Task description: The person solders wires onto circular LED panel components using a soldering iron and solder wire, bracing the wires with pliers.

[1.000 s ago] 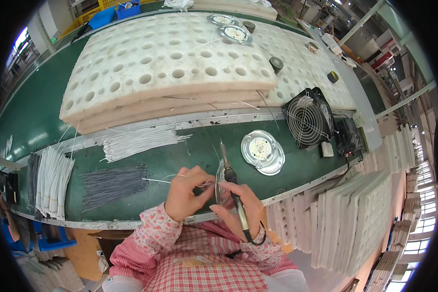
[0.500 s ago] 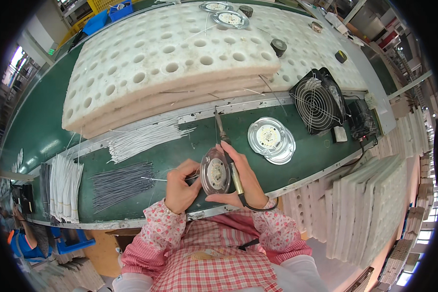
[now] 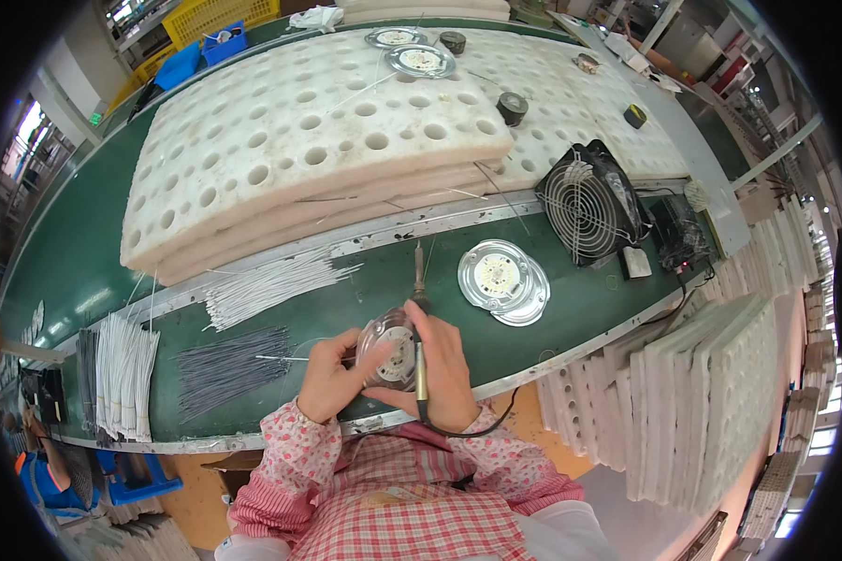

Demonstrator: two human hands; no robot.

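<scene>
Near the bench's front edge, a round metal LED lamp disc point(image 3: 376, 371) is held tilted between both of my hands. My left hand point(image 3: 329, 379) grips its left side, the thumb lying over its face. A thin white wire point(image 3: 290, 359) runs out leftward from behind these fingers; its other end is hidden. My right hand point(image 3: 447, 374) is closed around a soldering iron point(image 3: 420, 379), whose tip points away over the bench, apart from the disc. The same hand also supports the disc's right and lower edge. Two similar discs point(image 3: 496, 273) lie overlapping to the right.
White wires point(image 3: 271, 288) and grey wires point(image 3: 229, 369) lie left, near bundled wires point(image 3: 126, 374). Thick white foam slabs with holes point(image 3: 281, 140) fill the back, carrying more discs point(image 3: 421, 62) and dark rolls point(image 3: 512, 108). A black fan point(image 3: 585, 210) stands right.
The disc has turned and moved slightly left and down in my hands, and my left thumb now lies across its face. The soldering iron stays in my right hand. The whole view has shifted.
</scene>
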